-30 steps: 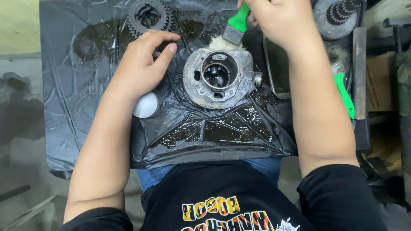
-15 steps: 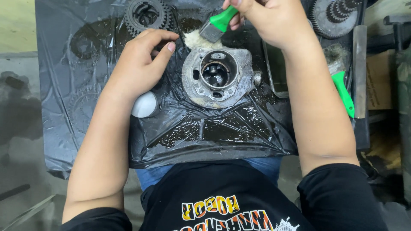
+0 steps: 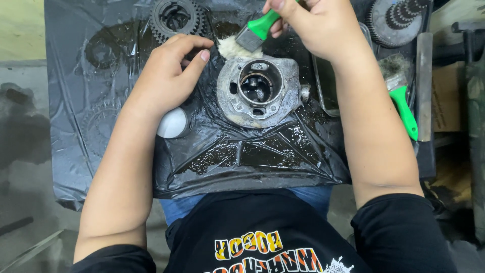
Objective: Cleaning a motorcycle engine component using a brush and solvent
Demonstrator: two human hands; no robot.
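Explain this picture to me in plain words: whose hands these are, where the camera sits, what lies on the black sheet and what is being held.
There is no machine here, just a person's two bare hands. The camera is worn on the person's head and looks straight down, so you see the forearms, the dark shirt and the lap.

The right hand grips a green-handled paintbrush, its pale bristles pressed against the top edge of a grey metal engine cylinder. The left hand holds nothing; it rests on the wet black plastic sheet beside the cylinder.

Also on the sheet: a toothed gear at the top, a gear cluster at the upper right, a second green-handled brush, a shallow metal tray and a small white round thing by the left wrist.
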